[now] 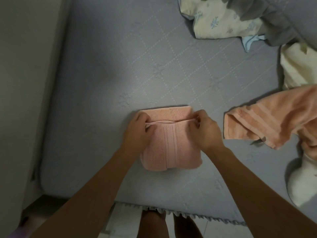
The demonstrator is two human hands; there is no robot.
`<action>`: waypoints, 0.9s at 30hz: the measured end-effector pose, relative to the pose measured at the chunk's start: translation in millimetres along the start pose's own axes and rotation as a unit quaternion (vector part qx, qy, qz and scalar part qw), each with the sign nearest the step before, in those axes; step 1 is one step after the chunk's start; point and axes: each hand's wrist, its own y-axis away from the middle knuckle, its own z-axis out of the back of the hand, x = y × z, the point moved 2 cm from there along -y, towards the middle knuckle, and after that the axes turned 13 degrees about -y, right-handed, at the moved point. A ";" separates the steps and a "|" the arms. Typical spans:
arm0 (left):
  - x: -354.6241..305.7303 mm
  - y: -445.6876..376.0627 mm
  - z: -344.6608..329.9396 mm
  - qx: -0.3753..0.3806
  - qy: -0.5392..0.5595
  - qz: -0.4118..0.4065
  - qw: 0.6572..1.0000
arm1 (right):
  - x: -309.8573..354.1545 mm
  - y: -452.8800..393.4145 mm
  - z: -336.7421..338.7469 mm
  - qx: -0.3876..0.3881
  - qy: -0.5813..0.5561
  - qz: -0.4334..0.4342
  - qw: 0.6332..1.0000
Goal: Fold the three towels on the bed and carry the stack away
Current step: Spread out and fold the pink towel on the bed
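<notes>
Pink towel [169, 143] lay mid-bed [103, 69], near the front edge, already folded down small. Left hand [137, 129] and right hand [204, 127] each pinched one end of the top flap's hem, fingers curled round it. Grip at both ends kept the edge straight, probably to line it up with the layer beneath. Peach towel [267, 122] sat unfolded to the right, well apart. White cloth [303, 184] at the right edge was possibly the third towel; too dim to tell. Patterned bedding [221, 19] was bunched far right. No stack yet.
</notes>
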 end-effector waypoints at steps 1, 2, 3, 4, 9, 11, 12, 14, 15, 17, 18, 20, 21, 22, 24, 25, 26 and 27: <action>1.2 0.9 -2.5 0.003 0.013 0.031 0.999 | -1.0 -0.2 -0.7 0.003 -0.027 -0.021 0.999; 3.5 3.0 -4.8 0.010 0.031 0.060 0.998 | -2.7 0.5 -1.1 0.010 -0.041 -0.041 0.998; 6.5 5.6 -6.9 0.018 0.054 0.088 0.994 | -4.7 2.2 -0.9 0.020 -0.046 -0.058 0.997; 9.2 9.3 -8.1 0.023 0.078 0.113 0.990 | -6.4 4.8 -0.5 0.036 -0.045 -0.074 0.996; 17.6 30.1 -11.5 0.122 0.252 0.221 0.934 | -12.2 19.6 0.1 0.096 -0.087 -0.088 0.988; 17.8 32.4 -3.3 0.119 0.287 0.207 0.928 | -7.8 23.4 3.8 0.090 -0.129 -0.043 0.987; 17.5 30.9 3.8 0.091 0.288 0.192 0.934 | -2.2 24.5 6.6 0.083 -0.158 -0.019 0.984; 16.2 21.5 16.7 0.015 0.278 0.160 0.947 | 11.5 22.1 11.6 0.047 -0.199 0.024 0.979; 13.4 15.2 21.3 -0.016 0.274 0.147 0.950 | 17.1 17.6 12.1 0.020 -0.206 0.036 0.978; 3.5 1.6 24.9 -0.053 0.278 0.126 0.951 | 23.5 3.0 8.7 -0.033 -0.201 0.035 0.978; -1.4 -4.8 22.9 -0.059 0.279 0.122 0.951 | 24.5 -5.2 5.2 -0.052 -0.191 0.022 0.980; -5.6 -15.5 13.4 -0.051 0.269 0.115 0.955 | 19.4 -21.2 -4.9 -0.058 -0.147 -0.025 0.987; -4.9 -19.8 7.3 -0.042 0.261 0.113 0.958 | 15.1 -27.8 -10.7 -0.050 -0.114 -0.051 0.991; -3.0 -23.6 2.1 -0.036 0.255 0.115 0.959 | 11.5 -32.3 -15.6 -0.042 -0.085 -0.073 0.993; 1.3 -28.6 -1.2 -0.044 0.257 0.131 0.957 | 9.6 -37.0 -21.3 -0.042 -0.063 -0.090 0.993; 2.7 -29.4 -0.2 -0.057 0.267 0.138 0.952 | 10.7 -37.5 -22.3 -0.049 -0.065 -0.087 0.993; 3.6 -27.8 1.1 -0.073 0.281 0.146 0.946 | 11.0 -36.5 -22.5 -0.055 -0.073 -0.085 0.992; 4.3 -24.2 1.9 -0.085 0.297 0.156 0.938 | 9.4 -34.1 -22.7 -0.061 -0.087 -0.085 0.991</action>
